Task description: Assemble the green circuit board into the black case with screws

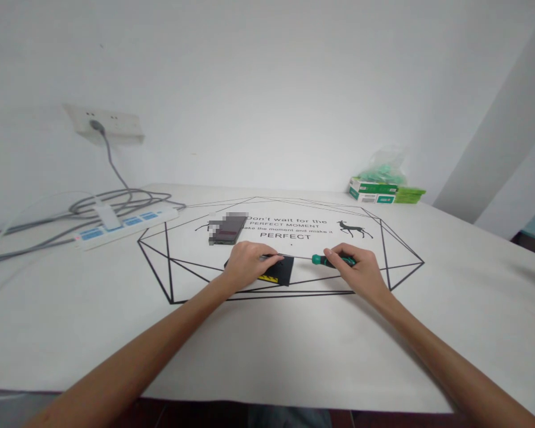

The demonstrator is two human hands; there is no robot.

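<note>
My right hand (359,267) grips a screwdriver (318,260) by its green and black handle. Its thin metal shaft points left, toward the fingers of my left hand (248,263). That hand rests over a flat black piece (286,272) with a yellow-marked strip along its near side. Thumb and forefinger are pinched together near the shaft's tip; whatever lies between them is too small to tell. Much of the black piece is hidden under the left hand. Just behind it lies a dark phone-like slab (229,230), partly blurred out.
The white table (285,345) carries printed black lines, lettering and a deer figure. At the left lies a power strip (129,229) with coiled grey cable (102,205), below a wall socket (111,125). Green and white boxes (373,190) and a plastic bag (386,166) stand at the back right.
</note>
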